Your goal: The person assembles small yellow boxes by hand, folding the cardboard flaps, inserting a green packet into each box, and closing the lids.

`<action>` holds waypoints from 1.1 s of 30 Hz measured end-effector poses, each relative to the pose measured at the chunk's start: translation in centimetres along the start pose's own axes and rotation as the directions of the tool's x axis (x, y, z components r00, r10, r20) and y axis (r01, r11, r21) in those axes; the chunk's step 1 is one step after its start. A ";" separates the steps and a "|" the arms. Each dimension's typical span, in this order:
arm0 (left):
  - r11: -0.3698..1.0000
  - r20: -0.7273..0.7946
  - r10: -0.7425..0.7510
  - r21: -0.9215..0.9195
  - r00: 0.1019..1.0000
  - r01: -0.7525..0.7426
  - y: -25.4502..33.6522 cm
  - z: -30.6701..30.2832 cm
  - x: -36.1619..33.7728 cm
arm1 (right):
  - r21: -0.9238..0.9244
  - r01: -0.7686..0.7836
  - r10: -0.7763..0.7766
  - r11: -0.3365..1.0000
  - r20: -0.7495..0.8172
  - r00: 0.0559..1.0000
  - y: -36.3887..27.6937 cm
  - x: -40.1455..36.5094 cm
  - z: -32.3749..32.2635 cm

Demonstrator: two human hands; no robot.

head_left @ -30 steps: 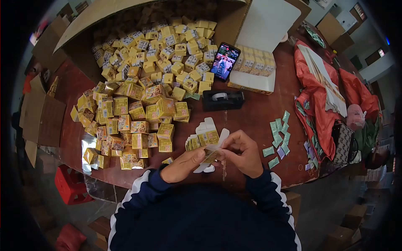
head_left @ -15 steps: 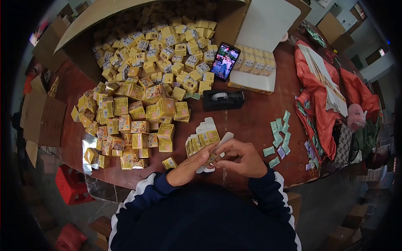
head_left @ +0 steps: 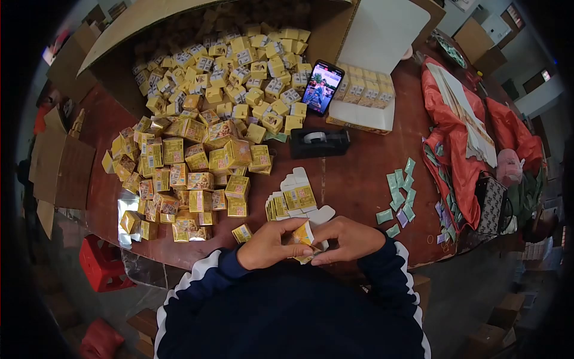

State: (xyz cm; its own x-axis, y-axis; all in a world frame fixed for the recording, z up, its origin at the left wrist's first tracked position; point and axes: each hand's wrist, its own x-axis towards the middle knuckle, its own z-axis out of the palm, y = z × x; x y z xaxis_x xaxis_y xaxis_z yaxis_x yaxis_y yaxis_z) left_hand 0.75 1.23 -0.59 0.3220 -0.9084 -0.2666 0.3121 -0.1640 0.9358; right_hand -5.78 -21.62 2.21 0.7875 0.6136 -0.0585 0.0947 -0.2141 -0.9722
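- The left hand [head_left: 269, 244] and right hand [head_left: 350, 239] meet at the near edge of the table [head_left: 359, 173], fingertips pressed together around a small yellow carton [head_left: 303, 234].
- Each grip is narrow and closed on the carton: the left thumb and fingers pinch its left side, and the right fingers curl over its right side and lower edge.
- The carton stands half formed between the two grips, one yellow corner pointing up. Its lower part is hidden by the fingers.
- Just beyond the grip lies a fanned stack of flat cartons [head_left: 291, 200], its white flaps spread out on the table. It lies close to the knuckles, and I cannot tell whether it touches them.
- Just left of the left grip sits one loose yellow box [head_left: 241, 233], apart from the rest.
- Farther left and beyond the grip spreads a pile of folded yellow boxes [head_left: 191, 173], which runs back into a large cardboard box [head_left: 119, 30] lying open on its side.
- Straight beyond the grip, past the flat stack, stands a black tape dispenser [head_left: 318, 142]. Behind it a phone [head_left: 322, 87] with a lit screen leans against a white tray [head_left: 362, 116] of yellow boxes.
- Right of the right grip, well apart, a few green slips [head_left: 399, 194] lie scattered on the table, with red cloth [head_left: 454, 155] beyond them.
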 end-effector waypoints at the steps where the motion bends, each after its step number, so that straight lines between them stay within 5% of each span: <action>1: 0.998 -0.083 0.061 -0.010 0.995 -0.062 -0.7 0.1 0.1 | -0.008 -0.054 0.054 0.998 0.012 0.998 -0.2 0.0 0.0; 3: 0.992 -0.167 0.122 -0.015 0.978 -0.126 -0.7 0.2 0.1 | -0.083 -0.093 0.089 0.992 -0.049 0.995 0.1 0.1 0.1; 5: 0.927 -0.281 0.273 0.334 0.920 -0.173 0.4 0.2 0.0 | -0.156 -0.136 0.119 0.978 -0.115 0.986 0.0 0.1 0.5; 6: 0.927 -0.281 0.273 0.334 0.920 -0.173 0.3 0.1 0.2 | -0.029 -0.091 0.077 0.995 -0.332 0.940 -0.4 0.1 0.8; 8: 0.952 -0.414 0.264 -0.031 0.871 -0.304 -0.1 0.1 0.5 | 0.084 0.081 -0.010 0.993 -0.634 0.774 1.0 -0.5 1.4; 9: 0.934 -0.468 0.291 -0.049 0.834 -0.354 0.2 0.1 0.5 | 0.085 0.082 -0.010 0.993 -0.634 0.774 1.0 -0.2 1.6; 11: 0.889 -0.503 0.345 -0.096 0.792 -0.448 1.4 0.9 0.8 | -0.043 0.206 -0.162 0.978 -0.777 0.608 0.6 1.0 2.2; 16: 0.806 -0.533 0.436 -0.126 0.725 -0.578 0.9 2.1 1.4 | 0.115 0.247 -0.083 0.962 -0.740 0.667 1.4 2.9 5.7; 21: 0.844 -0.427 0.491 0.018 0.759 -0.536 -0.2 1.5 1.4 | -0.160 0.182 -0.232 0.970 -0.825 0.515 1.8 3.3 5.4; 24: 0.866 -0.430 0.489 0.134 0.759 -0.482 -0.6 1.1 1.3 | -0.109 0.192 -0.192 0.975 -0.847 0.496 1.8 3.5 5.6; 28: 0.860 -0.429 0.486 0.080 0.761 -0.504 -0.5 1.1 1.5 | -0.080 0.169 -0.157 0.982 -0.844 0.513 2.3 3.3 5.5; 31: 0.835 -0.414 0.506 0.014 0.756 -0.551 -0.5 1.0 1.7 | -0.221 0.180 -0.284 0.959 -0.792 0.540 1.2 3.6 5.2; 33: 0.792 -0.445 0.515 -0.081 0.733 -0.606 -0.9 1.1 2.0 | -0.201 0.166 -0.256 0.965 -0.859 0.443 0.3 4.0 5.6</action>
State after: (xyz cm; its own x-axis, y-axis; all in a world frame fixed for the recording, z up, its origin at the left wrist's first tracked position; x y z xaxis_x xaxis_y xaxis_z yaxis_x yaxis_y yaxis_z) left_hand 0.16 -0.84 -1.69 0.7944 -0.5790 0.1837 0.1248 0.4516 0.8834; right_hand -5.99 -15.00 0.40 0.8479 -0.3268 0.4174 0.3448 -0.2581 -0.9025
